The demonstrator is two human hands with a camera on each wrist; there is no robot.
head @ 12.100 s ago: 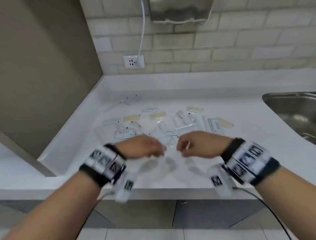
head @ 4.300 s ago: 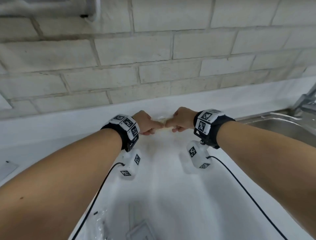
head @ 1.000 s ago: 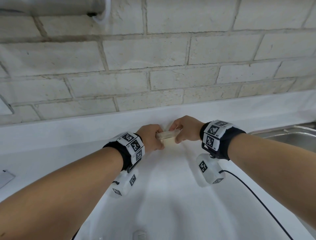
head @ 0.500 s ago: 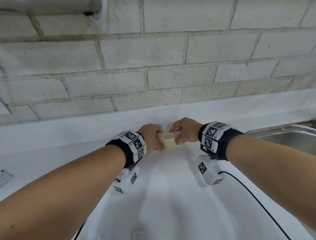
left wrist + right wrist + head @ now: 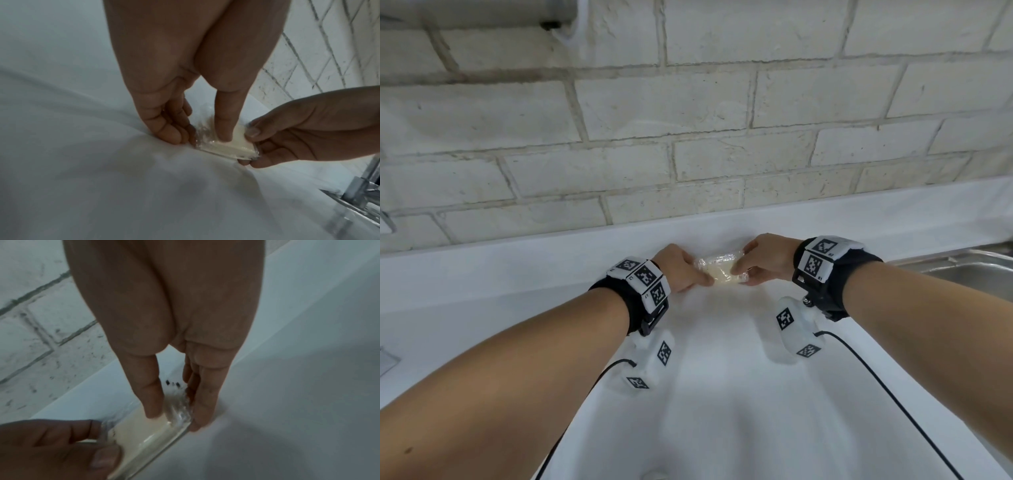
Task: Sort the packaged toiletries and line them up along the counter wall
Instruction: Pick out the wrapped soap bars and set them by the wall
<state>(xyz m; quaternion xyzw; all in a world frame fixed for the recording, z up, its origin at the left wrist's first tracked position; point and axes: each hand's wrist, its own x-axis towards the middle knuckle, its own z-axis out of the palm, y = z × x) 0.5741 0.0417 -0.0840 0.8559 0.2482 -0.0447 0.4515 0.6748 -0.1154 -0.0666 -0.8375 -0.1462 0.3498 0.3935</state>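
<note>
White counter point(image 5: 722, 394) by brick wall | soap packet point(image 5: 719, 270) between hands | left hand point(image 5: 678, 266), right hand point(image 5: 765, 257) pinch its ends

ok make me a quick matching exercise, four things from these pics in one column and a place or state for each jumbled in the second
Things:
1. soap packet
2. left hand
3. sink
4. brick wall

Places or states:
A. far right of the counter
B. behind the counter
C. held at both ends, set at the counter's back edge
D. pinches the packet's left end

Pairs: 1-C, 2-D, 3-A, 4-B
</note>
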